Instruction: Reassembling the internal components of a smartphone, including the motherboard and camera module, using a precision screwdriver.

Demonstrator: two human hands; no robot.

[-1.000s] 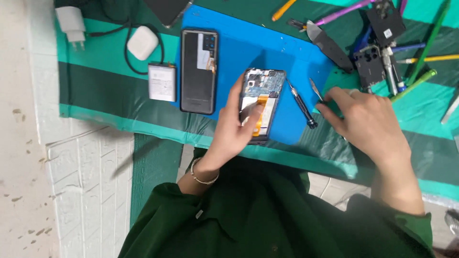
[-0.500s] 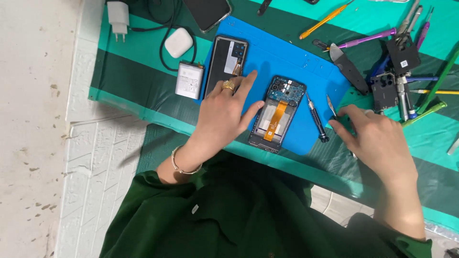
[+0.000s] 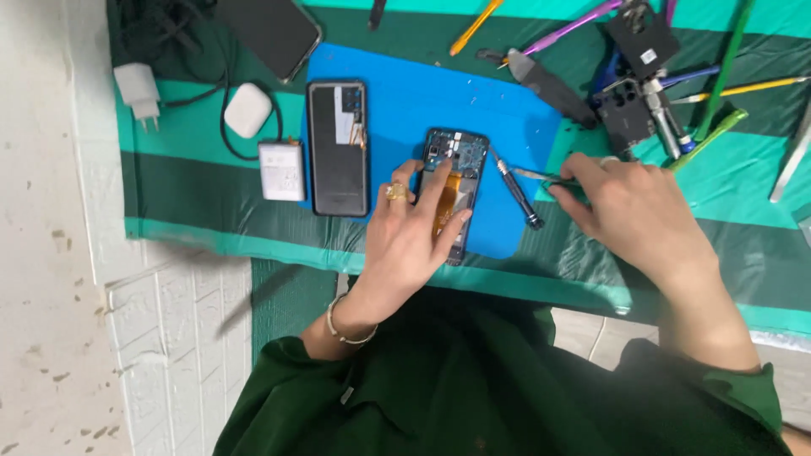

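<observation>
An opened phone (image 3: 457,160) with its circuit board and an orange ribbon showing lies on a blue mat (image 3: 414,101). My left hand (image 3: 414,232), with a gold ring and a bracelet, rests flat on the phone's lower half, fingers spread. My right hand (image 3: 638,215) lies to the right on the green cloth, pinching metal tweezers (image 3: 534,175) whose tips point left toward the phone. A black screwdriver (image 3: 517,194) lies between the phone and my right hand.
A black back cover (image 3: 338,148), a white battery (image 3: 281,171), a white earbud case (image 3: 248,110), a charger plug (image 3: 138,89) and another phone (image 3: 270,29) lie to the left. Pens, pry tools and black phone parts (image 3: 629,101) crowd the upper right. The table edge runs along the striped cloth (image 3: 211,211).
My left hand drew back from the back cover onto the opened phone. My right hand took hold of the tweezers. The view shifted so the table sits higher and to the right.
</observation>
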